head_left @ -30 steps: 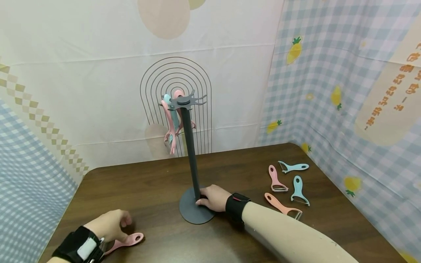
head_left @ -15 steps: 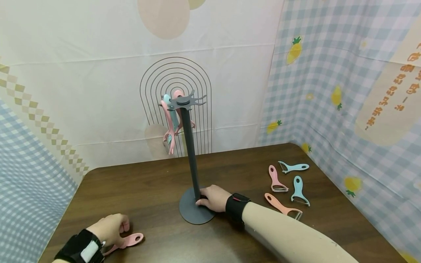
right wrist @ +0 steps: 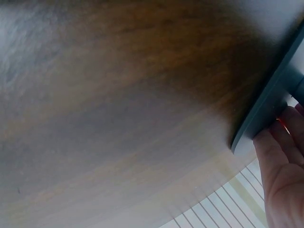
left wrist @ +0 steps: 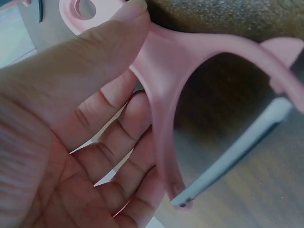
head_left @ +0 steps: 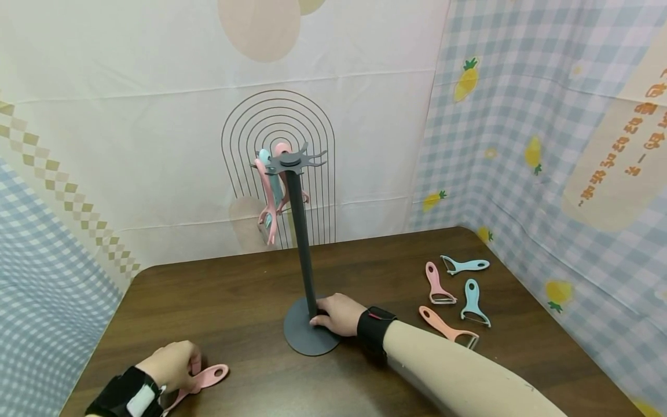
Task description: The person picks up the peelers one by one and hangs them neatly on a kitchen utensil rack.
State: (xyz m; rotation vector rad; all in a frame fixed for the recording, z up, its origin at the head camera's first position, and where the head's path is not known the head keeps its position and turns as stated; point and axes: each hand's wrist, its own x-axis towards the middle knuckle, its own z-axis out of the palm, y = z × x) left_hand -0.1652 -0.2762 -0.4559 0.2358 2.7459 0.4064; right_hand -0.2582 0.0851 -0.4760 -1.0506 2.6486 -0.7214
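In the head view at lower left, my left hand [head_left: 174,365] pinches a pink peeler [head_left: 211,376] between thumb and fingers. The left wrist view shows the thumb over the peeler's neck [left wrist: 164,61], with the metal blade [left wrist: 232,152] pointing away from the palm. My right hand [head_left: 341,314] grips the foot of a dark grey stand [head_left: 301,243], thumb and fingers about the pole just above its round base [head_left: 311,341]. Fingers [right wrist: 280,152] lie against that base in the right wrist view. Pink peelers [head_left: 267,200] and a light blue peeler [head_left: 276,188] hang from the stand's hooks.
To the right on the brown table [head_left: 234,289] lie a pink peeler [head_left: 436,284], two light blue peelers [head_left: 472,301] and an orange peeler [head_left: 445,327]. A white cloth [head_left: 156,145] hangs behind, and checked cloth [head_left: 521,202] covers the right side.
My left hand has closed in on the pink peeler, whose handle end now tilts up slightly. The right hand and stand stay where they were.
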